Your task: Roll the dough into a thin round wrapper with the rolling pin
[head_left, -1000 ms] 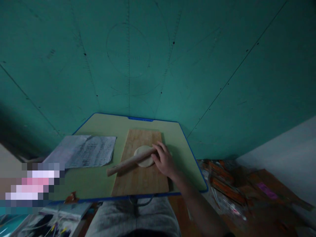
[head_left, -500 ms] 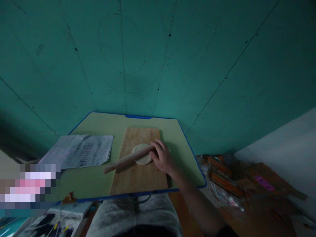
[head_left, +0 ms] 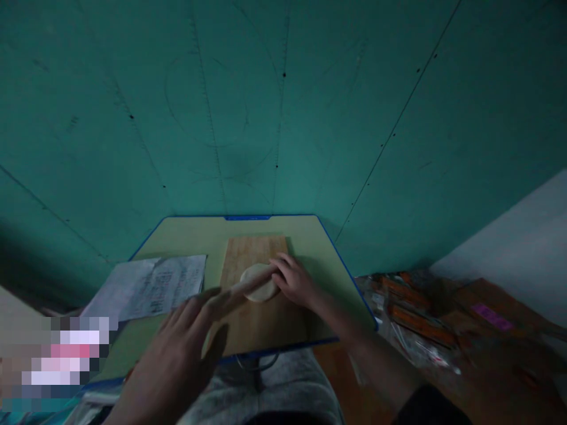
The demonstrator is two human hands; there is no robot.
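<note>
The pale green tabletop point(head_left: 321, 257) has a blue edge and free room right of the wooden board point(head_left: 253, 249); papers point(head_left: 170, 286) at left have writing too small to read. New since before, the left hand point(head_left: 179, 342) is at lower left, thumb and fingers spread by the rolling pin point(head_left: 243, 288), maybe touching, I can't tell. The right hand point(head_left: 295, 280) pinches the pin's right end across the flat, round dough point(head_left: 266, 291), mid-frame on the board.

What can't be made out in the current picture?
All in the head view:
Rolling pin: left end hidden by the left hand, whose grip is unclear.
Dough: middle covered by the rolling pin.
Papers: writing too small and blurred.
Lower-left patch: pixelated.
</note>
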